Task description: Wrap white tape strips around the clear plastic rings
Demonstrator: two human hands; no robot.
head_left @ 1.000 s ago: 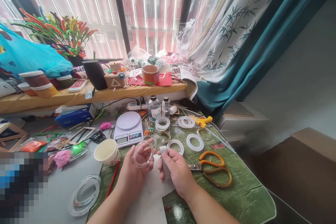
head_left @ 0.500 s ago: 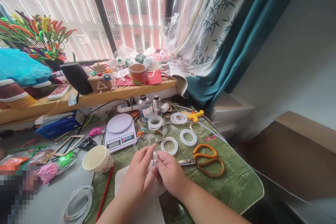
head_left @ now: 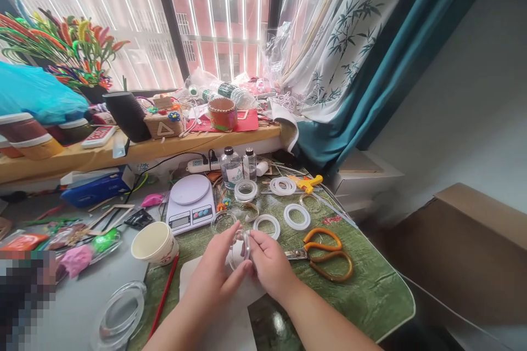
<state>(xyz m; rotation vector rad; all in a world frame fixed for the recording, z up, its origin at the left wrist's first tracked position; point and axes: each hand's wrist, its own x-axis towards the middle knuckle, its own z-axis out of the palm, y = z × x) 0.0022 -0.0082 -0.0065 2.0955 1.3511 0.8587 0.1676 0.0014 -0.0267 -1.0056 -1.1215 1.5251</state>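
Between my two hands is a clear ring-shaped bangle (head_left: 247,247), held upright above a white sheet (head_left: 226,321). My left hand (head_left: 214,269) grips its left side between thumb and fingers. Fingertips of my right hand (head_left: 272,266) pinch its right edge. Just beyond my hands lie white silicone ring molds (head_left: 297,217) and another clear ring (head_left: 223,221). Scissors with orange handles (head_left: 329,255) rest to the right of my right hand, the blade tips hidden behind it.
A white kitchen scale (head_left: 191,205) and a stack of paper cups (head_left: 154,244) stand left of centre. Behind are two bottles (head_left: 231,169) and a yellow glue gun (head_left: 307,183). A red stick (head_left: 164,296) and more clear rings (head_left: 121,312) lie at the front left.
The bangle has turned so that its round opening shows more between my hands. My fingers have spread slightly around it. The view has shifted a little.
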